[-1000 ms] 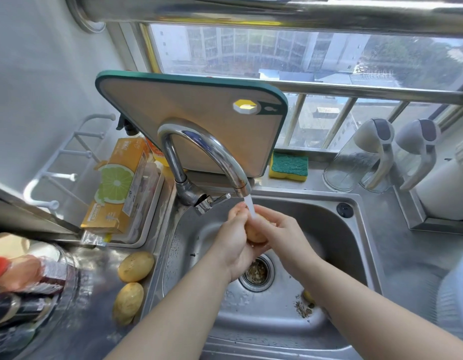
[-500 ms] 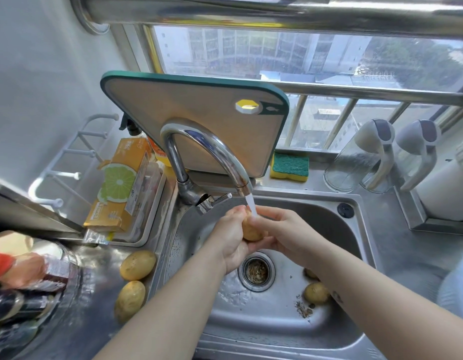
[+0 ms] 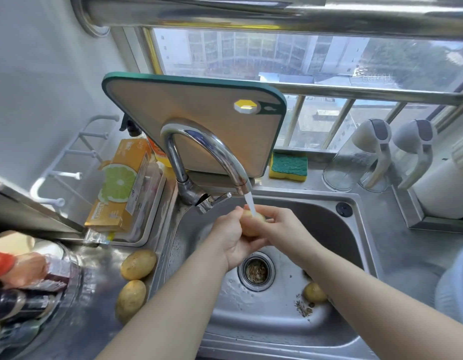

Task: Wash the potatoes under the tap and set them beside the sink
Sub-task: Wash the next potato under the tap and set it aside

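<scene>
Water runs from the curved chrome tap [image 3: 212, 149] onto a yellow-brown potato [image 3: 252, 222] held over the steel sink [image 3: 355, 245]. My left hand [image 3: 230, 237] cups it from the left and below; my right hand [image 3: 282, 227] grips it from the right. Two washed potatoes lie on the counter left of the sink, one potato [image 3: 138, 264] farther back and the other potato [image 3: 130, 300] nearer me. Another potato [image 3: 313, 292] sits in the basin, partly hidden by my right forearm.
A green-edged cutting board [image 3: 194, 113] leans behind the tap. A yellow-green sponge [image 3: 288, 166] lies on the sill. Orange boxes [image 3: 118, 185] fill a tray at left, bottles [image 3: 25, 279] stand at the near left, and two jugs [image 3: 368, 154] stand right. The drain strainer [image 3: 256, 271] holds scraps.
Both hands have risen slightly toward the spout and turned the potato under the stream. The potato in the basin came into view beside my right forearm.
</scene>
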`<state>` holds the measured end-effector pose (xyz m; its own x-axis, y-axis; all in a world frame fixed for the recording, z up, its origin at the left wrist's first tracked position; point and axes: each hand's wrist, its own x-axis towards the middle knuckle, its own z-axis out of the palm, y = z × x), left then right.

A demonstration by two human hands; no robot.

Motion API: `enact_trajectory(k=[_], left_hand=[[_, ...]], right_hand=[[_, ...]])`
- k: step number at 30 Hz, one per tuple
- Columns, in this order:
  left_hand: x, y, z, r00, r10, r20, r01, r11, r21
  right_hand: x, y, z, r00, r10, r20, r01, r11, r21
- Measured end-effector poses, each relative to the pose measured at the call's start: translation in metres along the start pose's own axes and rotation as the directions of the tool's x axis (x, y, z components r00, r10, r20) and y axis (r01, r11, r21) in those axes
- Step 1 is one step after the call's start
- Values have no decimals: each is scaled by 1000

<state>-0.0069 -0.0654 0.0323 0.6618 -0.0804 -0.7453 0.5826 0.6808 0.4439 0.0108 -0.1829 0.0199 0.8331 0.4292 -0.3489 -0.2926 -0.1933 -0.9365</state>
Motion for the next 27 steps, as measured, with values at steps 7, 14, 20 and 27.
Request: enact_trajectory(k=[7, 14, 20, 27], left_hand=[[-1, 0, -9, 999, -21, -37, 18, 997, -81], [-4, 3, 7, 995, 41, -87, -42, 999, -3], [0, 14, 6, 1000, -2, 11, 2, 1000, -24], [-9, 9, 1, 987, -131, 91, 144, 976, -162]], right_hand=[[2, 0, -21, 924, 161, 346, -228, 960, 163], [5, -5, -12, 985, 105, 134, -118, 989, 91], [5, -14, -17, 984, 13, 176, -10, 1000, -17], [4, -14, -36, 905, 166, 391, -136, 985, -104]])
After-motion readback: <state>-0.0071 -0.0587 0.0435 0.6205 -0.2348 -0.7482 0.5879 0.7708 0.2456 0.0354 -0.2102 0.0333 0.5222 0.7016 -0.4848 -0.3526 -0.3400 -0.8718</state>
